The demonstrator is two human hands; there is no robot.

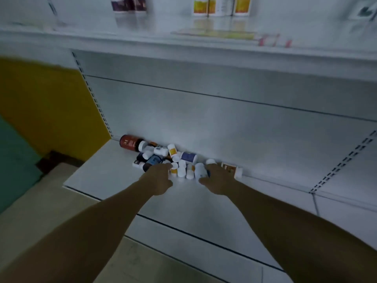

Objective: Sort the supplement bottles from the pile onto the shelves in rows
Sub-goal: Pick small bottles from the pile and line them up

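Note:
A pile of supplement bottles (163,155) lies on the white bottom shelf (114,176), against the back panel. A large dark red bottle (128,142) lies at its left end and a brown-labelled one (230,168) at its right. My left hand (160,178) reaches into the pile, its forefinger and thumb round a small white bottle with a yellow label (174,170). Over the pile's right part, my right hand (217,178) has fingers and thumb round a taller white bottle (199,169). The view is blurred.
An upper shelf (183,44) runs above, carrying yellow-labelled bottles (204,6) and dark-labelled ones (128,4) standing upright. A yellow and green wall (40,103) lies to the left. A beige floor (40,201) is below the shelf edge.

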